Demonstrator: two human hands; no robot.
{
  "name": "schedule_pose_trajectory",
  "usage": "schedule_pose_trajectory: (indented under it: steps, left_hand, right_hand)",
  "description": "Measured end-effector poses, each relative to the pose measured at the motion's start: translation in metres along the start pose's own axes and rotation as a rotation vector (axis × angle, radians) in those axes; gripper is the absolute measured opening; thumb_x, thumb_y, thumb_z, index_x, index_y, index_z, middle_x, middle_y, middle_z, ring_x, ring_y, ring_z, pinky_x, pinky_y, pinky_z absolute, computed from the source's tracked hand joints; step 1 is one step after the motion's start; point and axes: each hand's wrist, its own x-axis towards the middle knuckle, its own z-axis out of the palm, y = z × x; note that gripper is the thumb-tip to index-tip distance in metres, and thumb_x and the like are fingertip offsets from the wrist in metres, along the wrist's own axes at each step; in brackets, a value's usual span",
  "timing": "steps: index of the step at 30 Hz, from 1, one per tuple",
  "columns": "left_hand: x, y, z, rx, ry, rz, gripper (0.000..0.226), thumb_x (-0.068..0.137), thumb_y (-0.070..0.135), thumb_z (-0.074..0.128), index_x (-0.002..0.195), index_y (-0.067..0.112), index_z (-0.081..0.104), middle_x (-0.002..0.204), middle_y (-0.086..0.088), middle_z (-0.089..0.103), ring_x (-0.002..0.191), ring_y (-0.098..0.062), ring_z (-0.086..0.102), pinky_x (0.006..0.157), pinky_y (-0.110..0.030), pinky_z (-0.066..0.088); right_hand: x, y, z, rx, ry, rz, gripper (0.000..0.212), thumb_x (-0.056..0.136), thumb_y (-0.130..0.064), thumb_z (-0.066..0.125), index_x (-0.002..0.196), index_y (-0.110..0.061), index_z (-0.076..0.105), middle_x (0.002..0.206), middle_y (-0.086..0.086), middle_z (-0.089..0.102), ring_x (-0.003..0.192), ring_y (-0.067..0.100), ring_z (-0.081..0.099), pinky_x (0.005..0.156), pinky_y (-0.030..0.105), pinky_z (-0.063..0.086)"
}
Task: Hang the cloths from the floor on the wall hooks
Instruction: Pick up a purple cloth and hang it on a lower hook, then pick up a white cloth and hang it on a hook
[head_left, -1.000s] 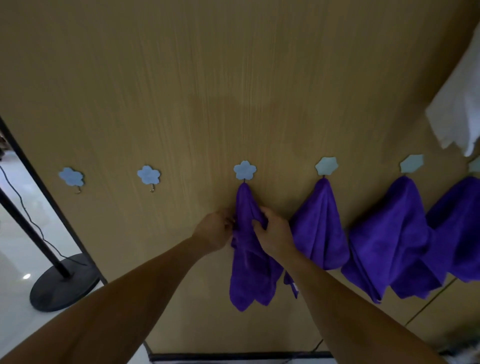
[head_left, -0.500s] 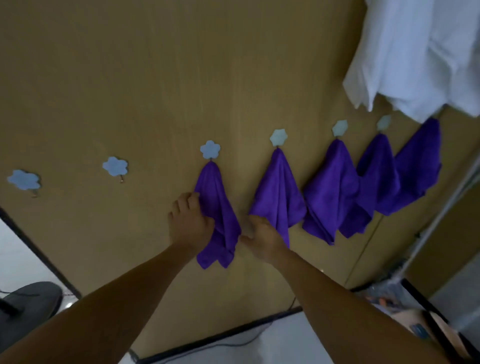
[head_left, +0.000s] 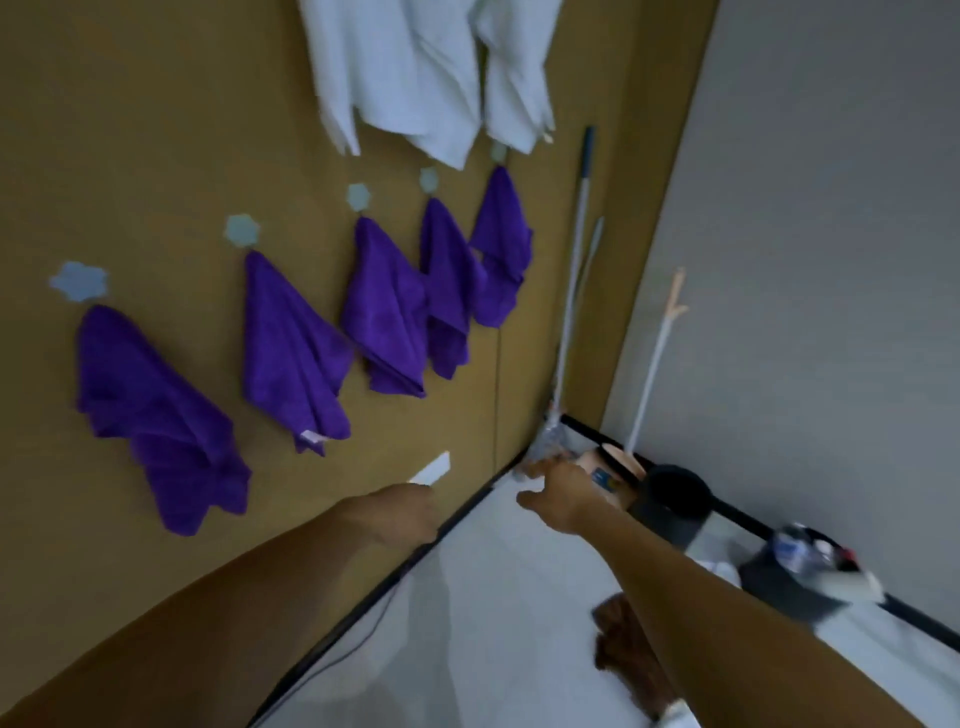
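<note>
Blur hides the left hand's (head_left: 400, 519) grip, so I cannot tell it. The right hand (head_left: 563, 493) reaches out wide-open above the floor (head_left: 493, 597). Both have let go of the cloths (head_left: 156, 405); five hang on the hooks (head_left: 79, 280).

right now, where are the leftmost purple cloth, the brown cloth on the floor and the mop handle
leftmost purple cloth (head_left: 156, 415): head view, middle of its folds
brown cloth (head_left: 618, 642): head view, its visible left half
mop handle (head_left: 573, 270): head view, silver shaft midway up

cloths (head_left: 296, 353): five on hooks (head_left: 241, 230) | hands (blurred): left hand (head_left: 405, 514) near wall (head_left: 156, 130), right hand (head_left: 558, 493) spread
</note>
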Motion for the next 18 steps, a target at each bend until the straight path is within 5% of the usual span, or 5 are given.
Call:
schedule_pose_trajectory:
  steps: [4, 8, 12, 18]
  left_hand:
    - [0.008, 0.107, 0.033, -0.003, -0.023, 0.143, 0.039, 0.084, 0.028, 0.061, 0.120, 0.013, 0.056, 0.125, -0.008, 0.057, 0.110, -0.023, 0.056, 0.094, -0.029, 0.046]
    - [0.003, 0.216, 0.067, 0.016, -0.049, 0.315, 0.054, 0.088, 0.030, 0.061, 0.137, 0.015, 0.047, 0.140, -0.004, 0.047, 0.123, -0.019, 0.048, 0.092, -0.018, 0.033]
    - [0.000, 0.314, 0.110, 0.036, -0.122, 0.430, 0.057, 0.091, 0.031, 0.058, 0.142, 0.015, 0.040, 0.148, -0.004, 0.039, 0.131, -0.021, 0.042, 0.108, -0.031, 0.035]
    - [0.015, 0.397, 0.187, 0.139, -0.240, 0.523, 0.050, 0.086, 0.035, 0.058, 0.133, 0.023, 0.049, 0.139, -0.002, 0.045, 0.119, -0.025, 0.050, 0.097, -0.033, 0.043]
  right_hand:
    - [-0.043, 0.098, -0.031, -0.001, 0.028, 0.118, 0.055, 0.090, -0.048, 0.058, 0.135, -0.018, 0.050, 0.144, 0.010, 0.044, 0.128, 0.029, 0.046, 0.107, 0.039, 0.040]
    - [-0.090, 0.186, -0.054, 0.004, 0.051, 0.198, 0.051, 0.089, -0.045, 0.060, 0.132, -0.018, 0.055, 0.138, 0.013, 0.050, 0.123, 0.033, 0.050, 0.103, 0.036, 0.042]
    - [-0.143, 0.266, -0.070, 0.066, 0.105, 0.302, 0.044, 0.089, -0.039, 0.060, 0.128, -0.019, 0.057, 0.131, 0.015, 0.054, 0.113, 0.033, 0.056, 0.095, 0.035, 0.045]
    - [-0.179, 0.354, -0.053, 0.179, 0.126, 0.489, 0.051, 0.090, -0.041, 0.061, 0.134, -0.017, 0.052, 0.142, 0.010, 0.047, 0.123, 0.030, 0.050, 0.103, 0.039, 0.044]
